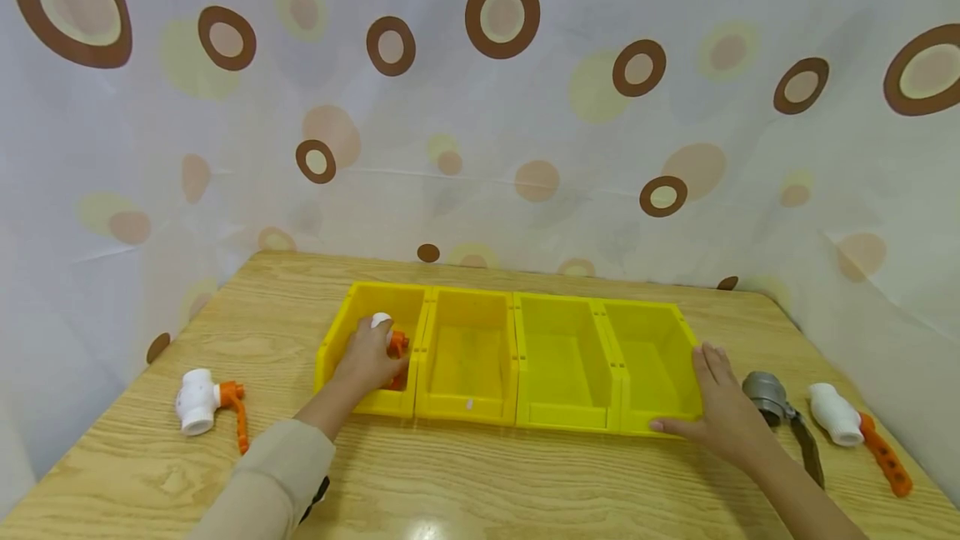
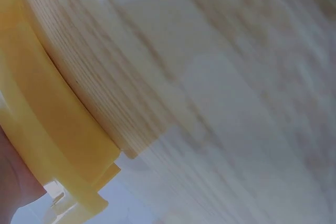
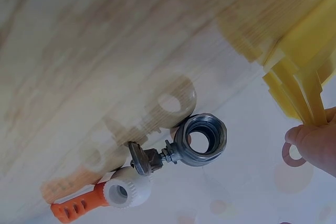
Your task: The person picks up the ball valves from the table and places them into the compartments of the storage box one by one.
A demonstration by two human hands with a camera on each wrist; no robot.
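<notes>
A row of yellow bins [image 1: 517, 357], joined side by side, stands on the wooden table. My left hand [image 1: 369, 361] reaches into the leftmost bin and grips a white ball valve with an orange handle [image 1: 397, 343]; most of this valve is hidden by the fingers. On the far right, my right hand [image 1: 723, 407] rests against the last bin's outer side, thumb extended along its front edge. That hand's thumb [image 3: 312, 142] touches the bin's yellow edge [image 3: 307, 90] in the right wrist view. In the left wrist view, a bin wall [image 2: 52, 108] covers most of my left hand.
Another white valve with an orange lever [image 1: 198, 402] lies left of the bins. To the right are a grey metal valve with a dark lever [image 1: 767, 394] and a white valve with an orange handle [image 1: 834, 415]. A patterned curtain [image 1: 480, 123] hangs behind the table [image 1: 510, 482].
</notes>
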